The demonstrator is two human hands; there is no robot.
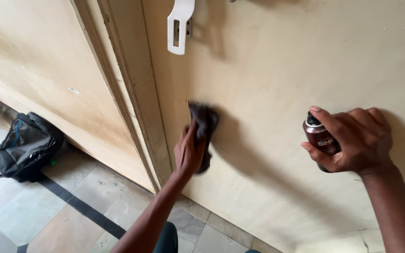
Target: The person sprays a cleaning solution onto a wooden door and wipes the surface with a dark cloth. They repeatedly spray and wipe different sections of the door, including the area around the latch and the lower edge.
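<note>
From the head view we see our left hand (189, 152) pressing a dark cloth (204, 126) flat against the cream door (277, 70), its grip closed on the cloth's lower part, so that the cloth's long axis runs up and down the panel from the fingers. The cloth lies just right of the door frame (139, 93) and below the white latch plate (179, 26). Our right hand (352, 140) is well to the right of the cloth, its grip wrapped round a small brown spray can (320, 138), forefinger on the cap; the can stands roughly upright, near the door but whether touching it we cannot tell. The left hand is the nearer to the frame. Left of the frame, a black backpack (26, 147) rests on the tiled floor (48, 211).
</note>
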